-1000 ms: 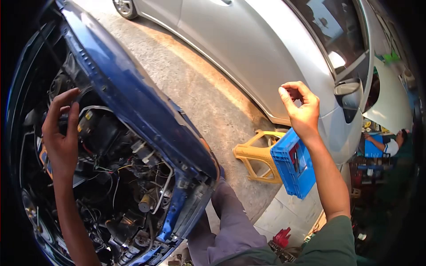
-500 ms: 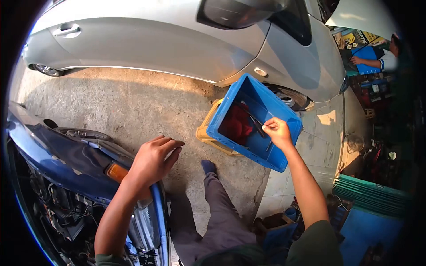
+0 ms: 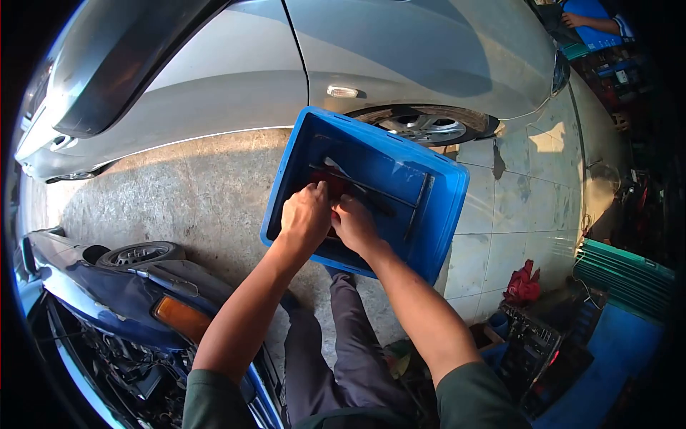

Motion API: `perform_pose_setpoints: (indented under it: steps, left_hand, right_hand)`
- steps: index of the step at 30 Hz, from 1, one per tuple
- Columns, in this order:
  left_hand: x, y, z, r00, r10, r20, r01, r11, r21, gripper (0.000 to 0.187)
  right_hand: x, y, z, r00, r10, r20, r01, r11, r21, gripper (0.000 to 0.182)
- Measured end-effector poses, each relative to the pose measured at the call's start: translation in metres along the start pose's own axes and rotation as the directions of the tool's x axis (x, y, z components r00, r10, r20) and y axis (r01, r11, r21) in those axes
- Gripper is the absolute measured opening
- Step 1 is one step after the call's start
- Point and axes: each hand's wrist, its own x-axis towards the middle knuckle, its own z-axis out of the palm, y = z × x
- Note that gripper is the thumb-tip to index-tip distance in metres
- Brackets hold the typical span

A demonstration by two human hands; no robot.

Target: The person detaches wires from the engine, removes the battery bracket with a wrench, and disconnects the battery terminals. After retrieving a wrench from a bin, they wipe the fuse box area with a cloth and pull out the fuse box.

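Note:
A blue plastic crate stands in front of me. Both hands are inside its near left part, close together. My left hand has its fingers curled closed. Beside it, my right hand pinches with thumb and fingers. Bits of red cloth show between the hands, and the fingers close on it; most of the cloth is hidden or in shadow. Beyond the hands lie a long T-shaped bar tool and a dark-handled tool whose kind I cannot make out.
A silver car with its front wheel is just behind the crate. At left is a dark blue car with its engine bay exposed. Another red cloth and a black tool case lie at right. A person's arm shows far right.
My hands were apart, the right over the crate and the left outside it. Both have come together down inside the crate, on the red cloth. My view has shifted right.

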Motion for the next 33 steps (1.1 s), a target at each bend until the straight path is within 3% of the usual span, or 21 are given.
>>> perform_pose_setpoints:
  steps: [2, 3, 5, 6, 7, 9, 11, 13, 14, 15, 17, 18, 21, 23, 26, 30, 32, 33]
  left_hand:
    - [0.001, 0.011, -0.022, 0.997, -0.022, 0.077, 0.022, 1.000, -0.006, 0.024]
    - [0.001, 0.011, -0.032, 0.996, -0.023, 0.083, 0.023, 1.000, 0.000, 0.024]
    - [-0.001, 0.006, -0.047, 0.850, 0.077, 0.521, 0.077, 0.960, -0.268, 0.032]
    - [-0.001, 0.007, -0.050, 0.802, 0.065, 0.594, 0.057, 0.981, -0.185, 0.024]
    - [-0.005, 0.003, -0.038, 0.799, 0.065, 0.598, 0.059, 0.981, -0.186, 0.024]
    - [-0.007, -0.011, 0.011, 0.886, 0.151, 0.438, -0.149, 0.988, -0.040, 0.015]
    - [-0.001, -0.018, 0.051, 0.869, 0.154, 0.471, -0.160, 0.987, -0.026, 0.015]
    - [0.002, -0.020, 0.083, 0.840, 0.210, 0.500, -0.221, 0.974, -0.037, 0.017]
    - [0.002, -0.021, 0.098, 0.861, 0.154, 0.484, -0.164, 0.986, -0.021, 0.019]
    - [0.003, -0.019, 0.103, 0.862, 0.154, 0.482, -0.162, 0.986, -0.025, 0.019]
    - [0.003, -0.013, 0.111, 0.867, 0.091, 0.490, -0.113, 0.993, 0.016, 0.024]
    - [0.002, -0.011, 0.116, 0.869, 0.091, 0.486, -0.111, 0.994, 0.014, 0.024]
    - [-0.002, -0.006, 0.120, 0.877, 0.075, 0.475, -0.143, 0.984, 0.109, 0.027]
    - [-0.002, 0.003, 0.105, 0.832, 0.062, 0.552, -0.132, 0.987, 0.088, 0.025]
    - [0.004, -0.005, 0.104, 0.808, 0.080, 0.583, -0.103, 0.995, 0.007, 0.025]
    - [0.009, -0.007, 0.066, 0.846, 0.081, 0.528, -0.029, 0.994, -0.106, 0.020]
    - [0.010, -0.008, 0.041, 0.846, 0.099, 0.524, 0.257, 0.785, -0.564, 0.027]
    - [0.011, -0.013, 0.039, 0.852, 0.097, 0.515, 0.254, 0.783, -0.568, 0.027]
  right_hand:
    - [0.006, -0.004, -0.023, 0.988, 0.060, -0.143, -0.022, 0.968, 0.250, 0.020]
    - [0.007, -0.007, -0.046, 0.976, 0.079, -0.203, -0.010, 0.948, 0.319, 0.020]
    - [0.005, 0.009, -0.074, 0.921, 0.226, -0.317, -0.082, 0.909, 0.409, 0.016]
    - [-0.001, 0.011, -0.097, 0.900, 0.247, -0.360, -0.128, 0.938, 0.322, 0.011]
    - [-0.003, 0.020, -0.106, 0.837, 0.373, -0.400, -0.217, 0.898, 0.382, 0.014]
    - [-0.005, 0.053, -0.114, 0.737, 0.525, -0.425, -0.295, 0.816, 0.497, 0.023]
    - [-0.008, 0.076, -0.110, 0.651, 0.531, -0.542, -0.397, 0.847, 0.353, 0.025]
    - [-0.015, 0.045, -0.115, 0.630, 0.443, -0.638, -0.248, 0.893, 0.376, 0.043]
    - [-0.020, 0.042, -0.113, 0.629, 0.463, -0.625, -0.269, 0.883, 0.384, 0.056]
    - [-0.026, 0.038, -0.109, 0.605, 0.487, -0.630, -0.256, 0.868, 0.426, 0.046]
    - [-0.042, 0.024, -0.112, 0.753, 0.497, -0.430, -0.399, 0.866, 0.302, 0.031]
    - [-0.052, 0.022, -0.109, 0.827, 0.505, -0.247, -0.449, 0.858, 0.250, 0.024]
    - [-0.074, 0.035, -0.093, 0.851, 0.478, 0.218, -0.501, 0.863, 0.062, 0.018]
    - [-0.082, 0.044, -0.081, 0.824, 0.467, 0.321, -0.453, 0.883, -0.122, 0.023]
    - [-0.089, 0.057, -0.067, 0.779, 0.476, 0.408, -0.475, 0.873, -0.110, 0.030]
    - [-0.088, 0.063, -0.057, 0.748, 0.458, 0.480, -0.456, 0.880, -0.129, 0.029]
    - [-0.087, 0.063, -0.053, 0.745, 0.443, 0.498, -0.419, 0.892, -0.167, 0.028]
    - [-0.085, 0.062, -0.051, 0.727, 0.458, 0.512, -0.392, 0.888, -0.238, 0.026]
